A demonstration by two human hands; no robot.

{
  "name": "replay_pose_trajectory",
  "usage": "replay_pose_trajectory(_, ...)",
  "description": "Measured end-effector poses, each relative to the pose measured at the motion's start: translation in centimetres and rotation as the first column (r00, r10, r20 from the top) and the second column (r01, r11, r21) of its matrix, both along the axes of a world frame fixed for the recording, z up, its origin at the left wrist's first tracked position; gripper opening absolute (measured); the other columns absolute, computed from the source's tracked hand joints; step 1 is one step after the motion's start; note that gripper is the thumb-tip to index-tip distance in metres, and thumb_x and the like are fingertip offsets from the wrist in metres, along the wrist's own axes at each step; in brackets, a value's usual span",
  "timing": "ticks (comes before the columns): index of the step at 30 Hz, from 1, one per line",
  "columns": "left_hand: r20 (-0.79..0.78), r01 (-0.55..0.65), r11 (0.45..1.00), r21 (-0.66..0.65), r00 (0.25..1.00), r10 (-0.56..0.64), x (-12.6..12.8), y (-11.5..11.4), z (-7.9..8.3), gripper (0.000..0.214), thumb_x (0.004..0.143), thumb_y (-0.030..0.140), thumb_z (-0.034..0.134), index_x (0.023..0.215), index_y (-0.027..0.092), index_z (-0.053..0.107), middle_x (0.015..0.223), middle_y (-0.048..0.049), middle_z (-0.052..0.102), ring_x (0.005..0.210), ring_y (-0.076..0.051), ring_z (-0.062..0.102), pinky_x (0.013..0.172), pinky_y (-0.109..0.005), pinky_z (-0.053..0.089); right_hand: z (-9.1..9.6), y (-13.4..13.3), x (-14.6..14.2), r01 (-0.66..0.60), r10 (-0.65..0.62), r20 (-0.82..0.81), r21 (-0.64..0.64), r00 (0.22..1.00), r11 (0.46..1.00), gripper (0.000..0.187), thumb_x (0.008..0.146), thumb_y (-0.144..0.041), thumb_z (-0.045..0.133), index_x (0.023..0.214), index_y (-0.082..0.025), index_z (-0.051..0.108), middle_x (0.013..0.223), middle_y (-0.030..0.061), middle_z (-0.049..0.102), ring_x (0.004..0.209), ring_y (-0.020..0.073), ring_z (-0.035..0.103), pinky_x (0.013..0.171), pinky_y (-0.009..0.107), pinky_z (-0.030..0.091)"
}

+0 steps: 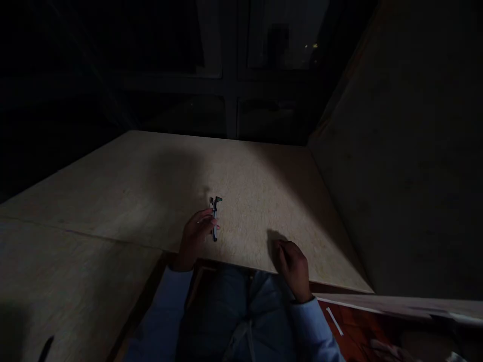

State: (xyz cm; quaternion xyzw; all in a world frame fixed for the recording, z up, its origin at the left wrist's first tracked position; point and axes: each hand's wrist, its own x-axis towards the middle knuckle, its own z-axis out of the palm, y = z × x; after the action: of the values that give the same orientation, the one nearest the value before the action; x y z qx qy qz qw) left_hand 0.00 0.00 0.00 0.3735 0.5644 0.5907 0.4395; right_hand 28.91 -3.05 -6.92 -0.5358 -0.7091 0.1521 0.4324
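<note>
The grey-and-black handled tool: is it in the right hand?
No, the left hand holds the grey-and-black handled tool, and the right hand is well apart from it.

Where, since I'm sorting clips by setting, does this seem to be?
Probably a dimly lit room, perhaps at night: what looks like a dark framed window stands at the far side, a pale stone-like surface lies before it, and a shadowed wall rises on the right.
</note>
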Motion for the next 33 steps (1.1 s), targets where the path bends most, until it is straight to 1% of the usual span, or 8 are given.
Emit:
replay_pose_trajectory(3, 0.179, 0.144, 0.990, -0.009, 0.974, -0.140, 3.2, -0.6, 0.2, 0.051, 0.068, 0.039, 0.082, 0.111, 0.017, 0.065, 0.089, -0.0043, 0.070, 0.068, -0.017, 0.068, 0.060, -0.028, 0.053, 0.1, 0.0, 0.0, 0.006, -0.006, 0.008, -0.003, 1.000, 1.000, 0.029, 0.101, -0.035, 0.047, 0.098, -0.020, 0.071, 0.092, 0.0104, 0.074, 0.085, 0.0236, 0.069, 0.075, 0.036, 0.056)
replay_pose_trajectory(6, 0.351, 0.263, 0.965, 0.009, 0.903, -0.250, 5.7, -1.0, -0.3, 0.046, 0.071, 0.035, 0.080, 0.111, 0.017, 0.064, 0.090, -0.0042, 0.069, 0.069, -0.017, 0.068, 0.062, -0.029, 0.053, 0.2, 0.0, -0.1, 0.003, -0.004, 0.016, 0.006, 1.000, 1.000, 0.028, 0.100, -0.034, 0.047, 0.099, -0.019, 0.071, 0.092, 0.0098, 0.074, 0.085, 0.0232, 0.069, 0.075, 0.035, 0.056)
replay_pose_trajectory(10, 0.457, 0.364, 0.931, 0.009, 0.827, -0.328, 7.6, -1.1, -1.6, 0.045, 0.072, 0.033, 0.081, 0.110, 0.017, 0.064, 0.091, -0.0047, 0.069, 0.069, -0.017, 0.069, 0.062, -0.029, 0.052, 0.4, 0.0, -0.2, 0.011, -0.012, 0.021, 0.005, 1.000, 1.000, 0.027, 0.100, -0.031, 0.047, 0.099, -0.019, 0.071, 0.089, 0.0097, 0.073, 0.082, 0.0225, 0.069, 0.073, 0.034, 0.055)
replay_pose_trajectory(18, 0.511, 0.411, 0.912, -0.003, 0.784, -0.351, 8.8, -0.9, -3.5, 0.051, 0.069, 0.035, 0.083, 0.111, 0.016, 0.061, 0.091, -0.0059, 0.070, 0.065, -0.016, 0.067, 0.059, -0.028, 0.051, 0.2, 0.1, -0.3, 0.018, -0.018, 0.030, 0.011, 0.999, 1.000, 0.029, 0.100, -0.031, 0.045, 0.099, -0.020, 0.072, 0.090, 0.0099, 0.074, 0.084, 0.0225, 0.069, 0.075, 0.035, 0.056)
replay_pose_trajectory(23, 0.563, 0.460, 0.888, 0.006, 0.732, -0.384, 9.5, -0.8, -3.5, 0.051, 0.068, 0.033, 0.083, 0.110, 0.016, 0.060, 0.091, -0.0050, 0.068, 0.064, -0.016, 0.067, 0.055, -0.027, 0.050, 0.5, 0.1, -0.3, 0.020, -0.020, 0.031, 0.008, 0.999, 1.000, 0.028, 0.100, -0.030, 0.045, 0.099, -0.020, 0.071, 0.089, 0.0101, 0.074, 0.084, 0.0225, 0.069, 0.075, 0.035, 0.056)
replay_pose_trajectory(28, 0.594, 0.502, 0.864, 0.048, 0.681, -0.429, 10.5, -0.3, -3.1, 0.043, 0.070, 0.024, 0.075, 0.110, 0.017, 0.059, 0.077, 0.0029, 0.056, 0.060, -0.012, 0.061, 0.052, -0.025, 0.048, 0.8, 0.1, -0.5, 0.030, -0.030, 0.045, 0.007, 0.999, 1.000, 0.028, 0.100, -0.030, 0.046, 0.098, -0.019, 0.071, 0.087, 0.0099, 0.073, 0.082, 0.0224, 0.068, 0.073, 0.035, 0.055)
replay_pose_trajectory(30, 0.602, 0.516, 0.855, 0.053, 0.667, -0.440, 10.9, 0.1, -3.2, 0.038, 0.070, 0.022, 0.070, 0.106, 0.017, 0.060, 0.075, 0.0041, 0.052, 0.056, -0.009, 0.056, 0.046, -0.022, 0.044, 0.8, 0.1, -0.6, 0.037, -0.037, 0.041, 0.008, 0.998, 0.999, 0.027, 0.100, -0.029, 0.047, 0.097, -0.019, 0.071, 0.086, 0.0096, 0.073, 0.081, 0.0224, 0.068, 0.074, 0.035, 0.055)
replay_pose_trajectory(33, 0.615, 0.547, 0.835, 0.064, 0.638, -0.464, 11.2, 0.6, -3.6, 0.031, 0.068, 0.023, 0.066, 0.098, 0.017, 0.060, 0.078, 0.0038, 0.053, 0.046, -0.005, 0.048, 0.036, -0.018, 0.029, 0.7, 0.1, -0.6, 0.039, -0.039, 0.040, 0.004, 0.998, 0.999, 0.026, 0.100, -0.029, 0.047, 0.098, -0.019, 0.071, 0.087, 0.0095, 0.073, 0.082, 0.0225, 0.068, 0.074, 0.035, 0.056)
